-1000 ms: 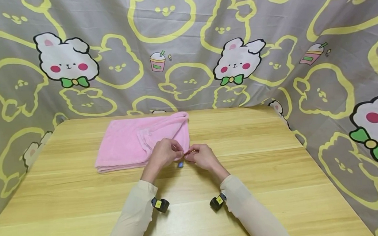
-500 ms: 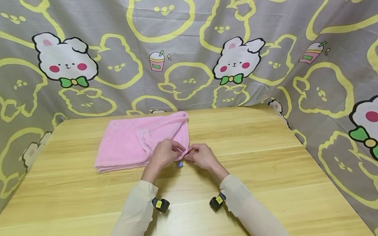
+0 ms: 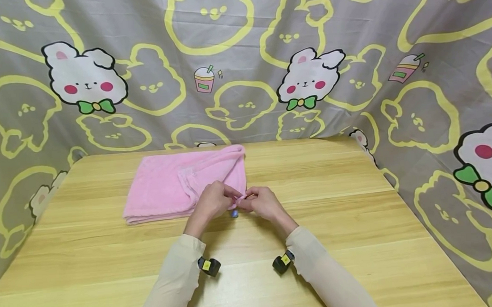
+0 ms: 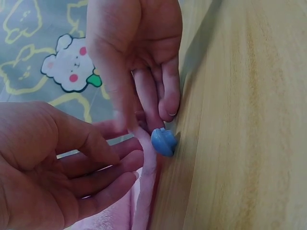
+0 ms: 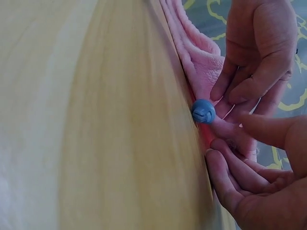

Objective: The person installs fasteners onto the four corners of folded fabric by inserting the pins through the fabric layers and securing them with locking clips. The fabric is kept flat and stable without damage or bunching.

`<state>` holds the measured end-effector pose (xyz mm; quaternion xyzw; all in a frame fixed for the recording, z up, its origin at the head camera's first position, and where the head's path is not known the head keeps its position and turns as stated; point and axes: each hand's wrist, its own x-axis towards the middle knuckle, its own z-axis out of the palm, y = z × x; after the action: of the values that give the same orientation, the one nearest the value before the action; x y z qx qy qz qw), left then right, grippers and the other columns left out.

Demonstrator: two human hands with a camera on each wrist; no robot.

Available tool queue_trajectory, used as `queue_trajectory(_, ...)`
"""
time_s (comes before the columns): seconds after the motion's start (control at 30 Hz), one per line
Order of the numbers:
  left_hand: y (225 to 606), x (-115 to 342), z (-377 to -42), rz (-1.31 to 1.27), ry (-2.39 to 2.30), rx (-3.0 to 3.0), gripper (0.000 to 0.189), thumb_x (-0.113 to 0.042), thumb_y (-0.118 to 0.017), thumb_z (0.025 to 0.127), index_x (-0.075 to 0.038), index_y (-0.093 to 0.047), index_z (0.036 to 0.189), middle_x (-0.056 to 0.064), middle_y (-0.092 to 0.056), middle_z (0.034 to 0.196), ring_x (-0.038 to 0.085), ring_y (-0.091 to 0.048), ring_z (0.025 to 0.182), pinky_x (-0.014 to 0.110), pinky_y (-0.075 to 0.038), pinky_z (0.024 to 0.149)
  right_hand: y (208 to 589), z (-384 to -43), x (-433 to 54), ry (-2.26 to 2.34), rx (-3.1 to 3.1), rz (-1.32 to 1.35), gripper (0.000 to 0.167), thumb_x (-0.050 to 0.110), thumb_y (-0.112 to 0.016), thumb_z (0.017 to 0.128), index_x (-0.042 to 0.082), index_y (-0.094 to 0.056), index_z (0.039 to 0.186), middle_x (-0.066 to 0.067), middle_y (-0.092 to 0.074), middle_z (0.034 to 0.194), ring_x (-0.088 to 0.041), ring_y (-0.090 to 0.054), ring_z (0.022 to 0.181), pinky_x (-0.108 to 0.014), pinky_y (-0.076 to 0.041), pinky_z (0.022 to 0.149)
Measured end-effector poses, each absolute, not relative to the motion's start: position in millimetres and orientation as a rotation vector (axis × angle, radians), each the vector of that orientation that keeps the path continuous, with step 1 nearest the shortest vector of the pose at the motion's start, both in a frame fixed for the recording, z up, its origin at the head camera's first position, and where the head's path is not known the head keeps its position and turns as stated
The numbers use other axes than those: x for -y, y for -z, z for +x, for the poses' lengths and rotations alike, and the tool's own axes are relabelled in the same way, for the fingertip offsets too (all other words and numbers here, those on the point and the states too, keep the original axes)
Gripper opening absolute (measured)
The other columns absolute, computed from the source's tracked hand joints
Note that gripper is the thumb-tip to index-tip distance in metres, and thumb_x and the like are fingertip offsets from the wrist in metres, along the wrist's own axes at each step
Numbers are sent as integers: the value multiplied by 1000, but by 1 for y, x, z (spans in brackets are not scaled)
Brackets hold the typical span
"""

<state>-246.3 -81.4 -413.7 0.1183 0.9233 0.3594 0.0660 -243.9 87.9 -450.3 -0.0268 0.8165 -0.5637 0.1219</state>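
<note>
A folded pink fleece cloth [image 3: 158, 186] lies at the back left of the table, its front right corner lifted between both hands. My right hand [image 3: 265, 203] pinches this corner between thumb and fingers. Beside it, my left hand [image 3: 212, 198] reaches in with fairly straight fingers; in the left wrist view the fingertips meet the cloth's rolled edge [image 4: 147, 167], the thumb lying apart from it. A small blue round-headed piece [image 4: 164, 142] with a slot [image 5: 199, 114] sits right by that edge, just in front of the hands, held by neither.
The wooden table [image 3: 335, 204] extends to the front and right of the cloth. A grey curtain [image 3: 239, 63] with yellow outlines and white rabbits hangs behind and along the sides. Each sleeve carries a small black wrist camera [image 3: 209, 267].
Between the hands, the pink corner has come up and now shows as a gathered strip. Right fingertips have shifted slightly inward. The blue piece stays in place.
</note>
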Motion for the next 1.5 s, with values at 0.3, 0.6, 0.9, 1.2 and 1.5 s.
queue_trajectory(0.3,411,86,-248,363,-1132,-2750,22,-2,-64,87,-12,-82,92,4,-78,91,17,-55,71,27,-42,65,452,-245,-88,1637,-2413,-75,17,16,-69,92,0,-70,97,-12,-76,92,-19,-73,78,-31,-57,73)
queue_trajectory(0.6,407,97,-250,367,-1085,-2702,12,-2,-63,84,-6,-73,78,3,-69,77,18,-56,73,28,-43,68,453,-246,-87,1700,-2339,-37,14,9,-66,92,-4,-68,98,-15,-73,91,-19,-71,77,-32,-60,76)
queue_trajectory(0.9,410,92,-247,408,-915,-2510,9,-10,-79,84,-8,-73,91,4,-69,76,18,-61,72,28,-47,67,454,-247,-88,1705,-2341,-36,14,8,-66,91,-3,-69,99,-14,-73,90,-17,-71,76,-32,-60,77)
queue_trajectory(1.2,415,85,-242,420,-857,-2580,15,-12,-83,78,-9,-69,84,0,-65,77,17,-57,73,28,-45,68,453,-246,-89,1692,-2356,-52,17,7,-67,90,-4,-70,102,-14,-73,90,-17,-71,76,-31,-60,76)
queue_trajectory(1.5,418,82,-241,428,-798,-2619,16,-14,-82,79,-12,-66,77,-1,-64,76,17,-57,74,29,-45,71,453,-246,-88,1689,-2345,-33,18,7,-67,89,-4,-71,102,-11,-72,89,-16,-69,75,-30,-59,75)
